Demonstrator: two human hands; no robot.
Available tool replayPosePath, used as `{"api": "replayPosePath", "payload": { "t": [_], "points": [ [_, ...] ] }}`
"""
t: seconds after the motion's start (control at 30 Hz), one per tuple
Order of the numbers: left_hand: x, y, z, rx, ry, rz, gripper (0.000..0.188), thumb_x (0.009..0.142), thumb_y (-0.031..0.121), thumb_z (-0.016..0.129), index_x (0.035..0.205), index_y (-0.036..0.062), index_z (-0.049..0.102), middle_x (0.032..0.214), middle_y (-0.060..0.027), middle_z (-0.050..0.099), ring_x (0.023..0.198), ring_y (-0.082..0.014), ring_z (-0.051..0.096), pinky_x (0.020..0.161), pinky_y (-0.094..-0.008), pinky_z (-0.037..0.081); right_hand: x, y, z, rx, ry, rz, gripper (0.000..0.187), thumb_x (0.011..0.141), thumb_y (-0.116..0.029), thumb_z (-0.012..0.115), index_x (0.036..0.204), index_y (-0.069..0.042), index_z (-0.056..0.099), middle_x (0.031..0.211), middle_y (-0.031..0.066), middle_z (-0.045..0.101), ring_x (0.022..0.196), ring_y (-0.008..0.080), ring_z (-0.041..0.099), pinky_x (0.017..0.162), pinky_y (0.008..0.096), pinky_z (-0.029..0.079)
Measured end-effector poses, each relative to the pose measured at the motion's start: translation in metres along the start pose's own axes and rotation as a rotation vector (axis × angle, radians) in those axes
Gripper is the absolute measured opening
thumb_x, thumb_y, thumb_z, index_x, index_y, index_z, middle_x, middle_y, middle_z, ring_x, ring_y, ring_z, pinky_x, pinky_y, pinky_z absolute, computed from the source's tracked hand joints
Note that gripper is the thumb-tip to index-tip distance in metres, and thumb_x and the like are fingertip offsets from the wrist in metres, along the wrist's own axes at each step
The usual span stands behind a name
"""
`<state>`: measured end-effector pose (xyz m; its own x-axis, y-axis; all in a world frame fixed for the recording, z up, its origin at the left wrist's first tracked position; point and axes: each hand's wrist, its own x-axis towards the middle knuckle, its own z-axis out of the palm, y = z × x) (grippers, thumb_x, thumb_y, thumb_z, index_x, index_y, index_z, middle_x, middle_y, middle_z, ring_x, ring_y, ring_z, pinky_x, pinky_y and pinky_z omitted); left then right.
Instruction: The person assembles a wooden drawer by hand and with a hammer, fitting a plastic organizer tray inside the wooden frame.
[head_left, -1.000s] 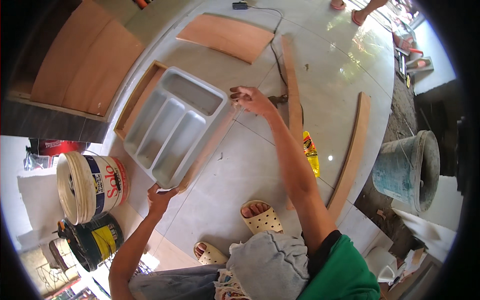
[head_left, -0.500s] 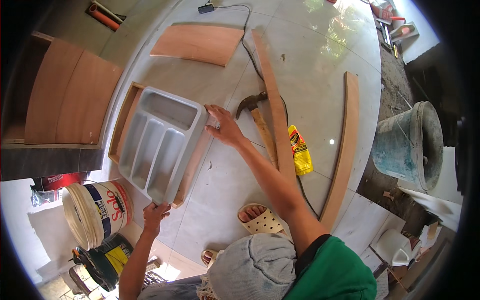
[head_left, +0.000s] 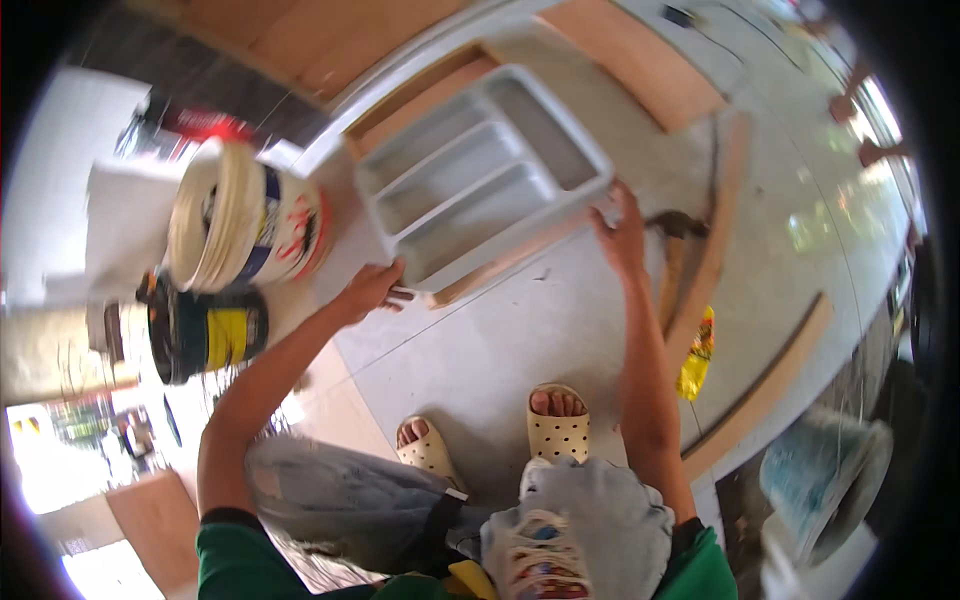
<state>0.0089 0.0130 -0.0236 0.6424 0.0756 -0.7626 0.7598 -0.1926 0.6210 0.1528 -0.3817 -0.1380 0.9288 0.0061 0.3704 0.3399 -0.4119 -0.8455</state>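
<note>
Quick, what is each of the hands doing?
Left hand: closed on the grey plastic divided tray's near corner.
Right hand: open, fingers on the tray's right corner.

- The left hand [head_left: 372,288] is now gripping the near corner of the grey divided tray [head_left: 480,185], where before it was on the wooden strip's [head_left: 510,262] end.
- The right hand [head_left: 622,235] is sliding from the hammer [head_left: 672,255] side onto the tray's right corner.
- The tray is sitting squarer inside the wooden frame [head_left: 420,85].
</note>
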Motion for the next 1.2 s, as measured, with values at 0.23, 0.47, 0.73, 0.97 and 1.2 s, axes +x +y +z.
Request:
{"api": "replayPosePath", "payload": {
  "t": [0.23, 0.47, 0.73, 0.97, 1.2],
  "points": [
    [-0.004, 0.026, -0.019, 0.309, -0.002, 0.224, 0.04, 0.092, 0.037, 0.061, 0.095, -0.003, 0.067, 0.09, -0.0126, 0.068, 0.08, -0.0211, 0.069, 0.064, -0.0326, 0.057, 0.006, 0.005, -0.013, -0.119, -0.183, 0.111, 0.05, 0.082, -0.013, 0.07, 0.126, 0.003, 0.053, 0.114, 0.0195, 0.063, 0.107, 0.0297, 0.06, 0.094, 0.0374, 0.045],
    [-0.001, 0.03, -0.027, 0.391, -0.002, 0.235, 0.044, 0.085, 0.039, 0.068, 0.096, -0.0034, 0.068, 0.085, -0.0139, 0.068, 0.075, -0.0219, 0.069, 0.06, -0.0338, 0.058, 0.017, 0.002, -0.02, -0.134, -0.302, -0.036, 0.044, 0.084, -0.003, 0.059, 0.126, 0.005, 0.051, 0.116, 0.0162, 0.062, 0.105, 0.0229, 0.061, 0.086, 0.0308, 0.049],
    [0.013, 0.037, -0.036, 0.518, 0.088, 0.186, 0.066, 0.066, 0.05, 0.082, 0.111, 0.0038, 0.067, 0.098, -0.0145, 0.068, 0.09, -0.0284, 0.066, 0.066, -0.0384, 0.057, 0.027, -0.017, -0.028, -0.125, -0.44, 0.319, 0.052, 0.085, -0.002, 0.055, 0.135, 0.001, 0.044, 0.131, 0.0166, 0.054, 0.108, 0.0236, 0.059, 0.082, 0.0338, 0.052],
    [0.019, 0.025, -0.047, 0.735, 0.194, 0.338, 0.074, 0.059, 0.06, 0.081, 0.114, 0.0115, 0.068, 0.107, -0.0133, 0.067, 0.108, -0.0315, 0.06, 0.093, -0.0423, 0.047, 0.033, -0.025, -0.034, -0.154, -0.398, 0.541, 0.059, 0.086, -0.007, 0.055, 0.142, -0.006, 0.038, 0.118, 0.008, 0.061, 0.099, 0.0179, 0.06, 0.056, 0.034, 0.052],
    [0.005, 0.009, -0.049, 0.493, 0.128, 0.268, 0.082, 0.063, 0.071, 0.073, 0.111, 0.0044, 0.066, 0.101, -0.0136, 0.067, 0.086, -0.0312, 0.066, 0.069, -0.0407, 0.056, 0.048, -0.021, -0.044, -0.236, -0.587, 0.579, 0.059, 0.093, -0.016, 0.051, 0.148, -0.013, 0.028, 0.118, 0.0076, 0.055, 0.11, 0.0275, 0.058, 0.067, 0.0419, 0.053]
  ]
}}
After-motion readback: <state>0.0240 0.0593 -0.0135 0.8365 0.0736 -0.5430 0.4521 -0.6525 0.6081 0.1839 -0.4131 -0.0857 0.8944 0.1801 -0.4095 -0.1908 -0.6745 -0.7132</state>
